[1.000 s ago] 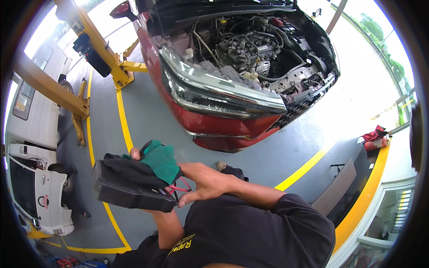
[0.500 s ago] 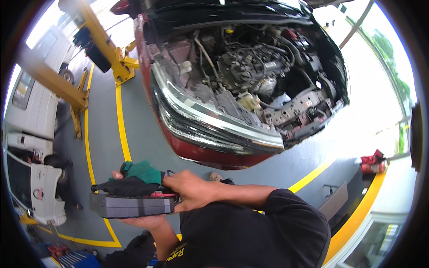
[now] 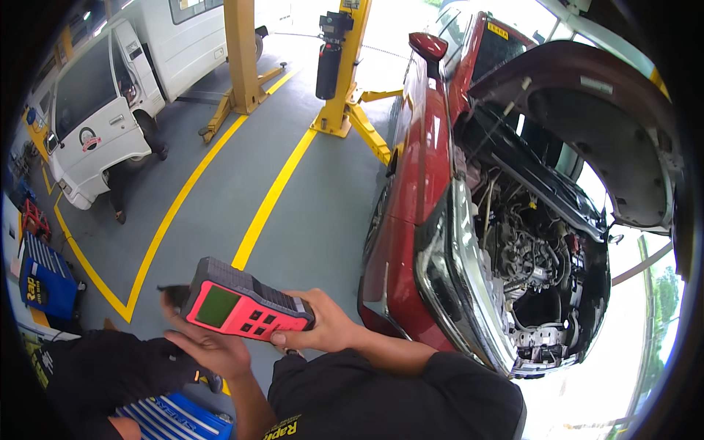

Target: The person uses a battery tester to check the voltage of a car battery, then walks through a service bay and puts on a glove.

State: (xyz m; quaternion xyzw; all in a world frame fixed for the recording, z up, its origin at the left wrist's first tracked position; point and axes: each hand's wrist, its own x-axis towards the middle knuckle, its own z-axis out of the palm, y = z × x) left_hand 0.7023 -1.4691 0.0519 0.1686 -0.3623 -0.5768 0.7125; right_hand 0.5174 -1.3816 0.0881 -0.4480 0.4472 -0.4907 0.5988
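My right hand (image 3: pixel 323 323) grips the right end of a handheld tester (image 3: pixel 253 308), thumb on its front. The tester has a red face, a dark green screen, several dark buttons and a black ribbed casing. Its face is turned up towards me. Below its left end is my left hand (image 3: pixel 213 353), fingers apart and partly blurred. A small dark thing (image 3: pixel 174 295) shows beside the tester's left end, too smeared to name. Whether my left fingers touch it I cannot tell.
A red car (image 3: pixel 411 227) with its hood (image 3: pixel 587 117) raised bares the engine (image 3: pixel 528 257) at right. Yellow lift posts (image 3: pixel 341 81) stand ahead, a white van (image 3: pixel 103 110) at far left. A person in black (image 3: pixel 110 374) is close at lower left, by a blue tool chest (image 3: pixel 172 418).
My view has swung left. The tester has turned from its edge to its face. The green and black cloth-like bundle on it has gone from view. My left hand has come away from underneath.
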